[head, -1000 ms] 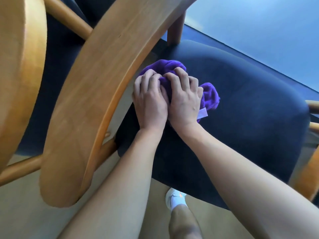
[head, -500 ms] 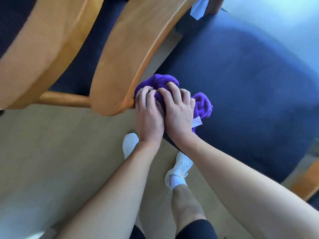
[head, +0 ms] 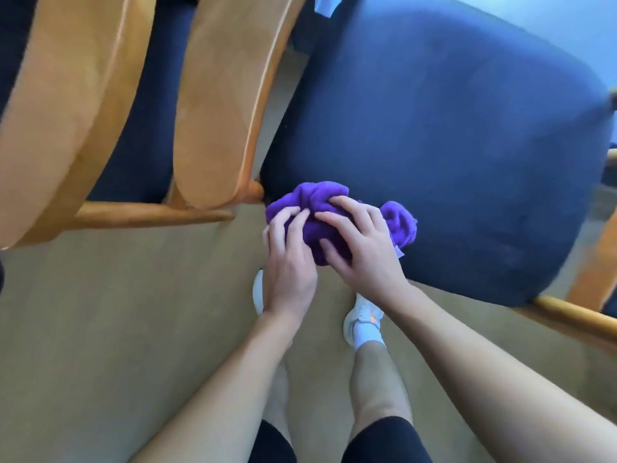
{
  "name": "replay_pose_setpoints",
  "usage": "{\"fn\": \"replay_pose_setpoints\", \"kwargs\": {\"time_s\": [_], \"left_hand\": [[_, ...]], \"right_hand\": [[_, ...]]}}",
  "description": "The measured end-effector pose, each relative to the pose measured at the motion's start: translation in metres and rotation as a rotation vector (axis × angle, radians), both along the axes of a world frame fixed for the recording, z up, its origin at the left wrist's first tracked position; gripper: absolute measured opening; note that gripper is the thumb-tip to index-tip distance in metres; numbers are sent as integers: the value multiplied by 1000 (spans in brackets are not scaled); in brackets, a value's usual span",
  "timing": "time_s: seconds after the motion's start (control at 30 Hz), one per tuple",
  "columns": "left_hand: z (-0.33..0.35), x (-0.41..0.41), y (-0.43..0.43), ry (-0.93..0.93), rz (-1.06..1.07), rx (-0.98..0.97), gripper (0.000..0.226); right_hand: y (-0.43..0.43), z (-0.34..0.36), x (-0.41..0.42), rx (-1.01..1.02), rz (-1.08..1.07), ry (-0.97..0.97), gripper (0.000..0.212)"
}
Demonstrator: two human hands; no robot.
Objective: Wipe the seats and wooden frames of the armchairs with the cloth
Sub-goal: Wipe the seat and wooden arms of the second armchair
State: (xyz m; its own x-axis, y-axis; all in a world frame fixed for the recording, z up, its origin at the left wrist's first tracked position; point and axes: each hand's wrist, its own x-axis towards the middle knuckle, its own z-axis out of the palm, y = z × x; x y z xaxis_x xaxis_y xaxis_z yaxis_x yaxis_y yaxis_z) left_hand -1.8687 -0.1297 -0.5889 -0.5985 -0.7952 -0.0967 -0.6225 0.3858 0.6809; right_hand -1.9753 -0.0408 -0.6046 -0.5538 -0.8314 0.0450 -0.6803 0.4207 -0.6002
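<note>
A bunched purple cloth point(head: 320, 212), grasped in the curled fingers of the left hand point(head: 288, 259) and right hand point(head: 364, 248), has been dragged forward to the seat's point(head: 450, 145) front corner beside the armrest point(head: 220, 111), probably finishing that stroke.

We've got a bright purple cloth point(head: 329, 213), navy seat point(head: 450, 135), honey-tan wooden armrest point(head: 220, 105), beige floor point(head: 117, 329), white sneakers point(head: 362, 317).

We identify a waiting area or office lounge: matching armchairs point(head: 434, 145) with navy seats point(head: 140, 128) and curved wooden arms point(head: 217, 111) stand side by side, close together, on a plain beige floor point(head: 117, 329).
</note>
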Motion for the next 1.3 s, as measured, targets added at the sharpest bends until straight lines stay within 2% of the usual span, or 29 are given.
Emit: {"fn": "replay_pose_setpoints", "kwargs": {"time_s": [0.07,0.13,0.17,0.27,0.37,0.4,0.47,0.53,0.63,0.7,0.77,0.83,0.9,1.03,1.23,1.3], "left_hand": [[7,-9,-19,-27,-15,22,47],[9,-23,-33,-176,-98,33,60],[9,-29,-37,-259,-150,11,60],[12,-40,-44,-376,-221,-89,36],[19,-40,-54,-320,-275,10,25],[22,-39,-56,-274,-317,62,25],[32,-40,-56,-188,-401,150,25],[40,-45,-55,-120,-467,190,24],[50,-63,-51,-25,-540,233,28],[54,-76,-48,-12,-528,326,37],[56,-88,-50,-121,-454,457,53],[56,-97,-52,-309,-486,511,47],[60,-107,-51,-347,-559,532,29],[92,-143,-47,-97,-598,567,25],[181,-197,-47,246,-693,317,24],[196,-203,-46,315,-740,237,26]], "right_hand": [[4,11,-8,-5,-181,-174,51],[5,14,-14,108,-323,-220,66],[4,14,-15,173,-335,-201,66],[-1,16,-19,255,-302,-128,37],[-1,28,-34,247,-291,-201,27],[1,33,-40,205,-272,-288,27],[5,49,-53,119,-233,-593,30],[9,64,-64,114,-213,-903,54],[15,72,-80,92,-273,-1027,70],[24,75,-94,52,-356,-1014,75],[37,78,-109,88,-378,-960,76],[52,81,-122,144,-356,-900,53],[66,87,-132,148,-363,-877,32],[79,114,-159,62,-407,-784,30],[77,190,-191,-380,-422,-438,35],[81,200,-197,-428,-366,-337,34]]}}
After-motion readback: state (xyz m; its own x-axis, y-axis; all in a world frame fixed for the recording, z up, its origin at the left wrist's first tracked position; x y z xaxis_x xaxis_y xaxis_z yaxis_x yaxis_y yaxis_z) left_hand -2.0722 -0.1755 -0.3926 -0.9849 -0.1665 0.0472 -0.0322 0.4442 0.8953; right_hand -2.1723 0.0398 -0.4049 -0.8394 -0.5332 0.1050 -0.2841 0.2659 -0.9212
